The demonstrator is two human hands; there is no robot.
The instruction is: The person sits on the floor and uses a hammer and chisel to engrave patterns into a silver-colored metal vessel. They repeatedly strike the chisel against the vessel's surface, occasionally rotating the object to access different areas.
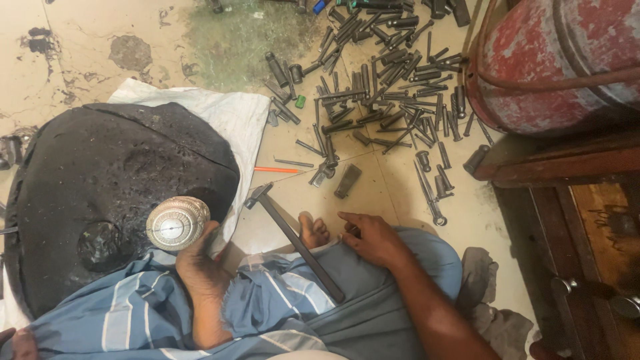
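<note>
My left hand (pixel 199 265) grips a round silver metal piece (pixel 177 223) with an engraved face, held at the near edge of a large black domed block (pixel 113 173). Holding nothing, my right hand (pixel 373 237) lies flat on my knee over grey-blue cloth, its fingers pointing left toward my bare toes (pixel 313 230). A hammer (pixel 293 240) with a dark handle lies slanted between the two hands, its head on the floor and its handle across my lap.
Several dark steel punches and chisels (pixel 380 87) lie scattered on the tiled floor ahead. An orange pencil (pixel 277 170) lies near them. White cloth (pixel 220 113) sits under the block. A red metal cylinder (pixel 553 60) and wooden furniture (pixel 573 167) stand at the right.
</note>
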